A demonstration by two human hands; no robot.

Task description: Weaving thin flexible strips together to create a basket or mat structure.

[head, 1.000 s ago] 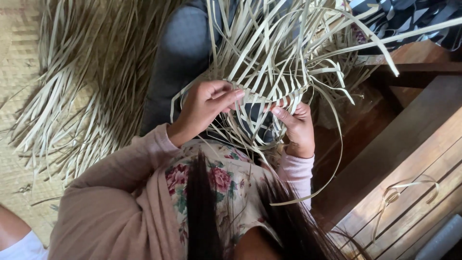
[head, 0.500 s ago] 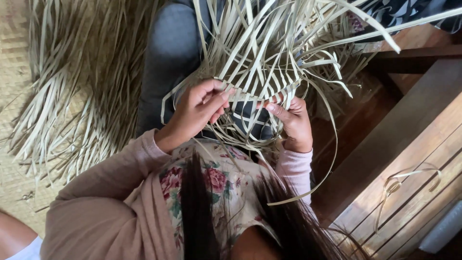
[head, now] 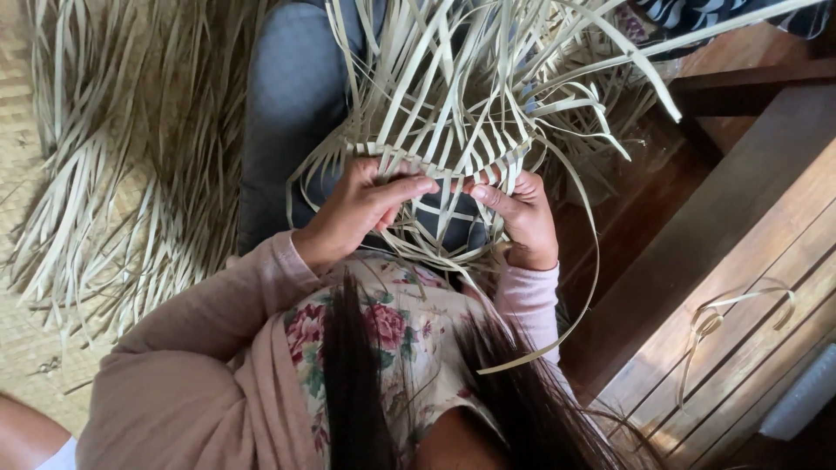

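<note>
The woven strip work (head: 453,165) is held over the lap — pinched at its near edge by the left hand (head: 361,209) and right hand (head: 522,218), both closed on strips; a loose strip pile (head: 113,174) lies beside.

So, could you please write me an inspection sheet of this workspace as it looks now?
Surface: woven mat on the left, wooden boards on the right.
Job's things: part-woven piece of pale leaf strips over the lap, loose ends fanning upward.
Clutter: heap of loose strips on the mat; one curled strip on the boards.
Grippers: left hand and right hand both pinch strips at the woven edge.
Cables: nothing seen.
Surroundings: grey trouser leg, pink sleeves, floral top; patterned cloth at top right.
</note>
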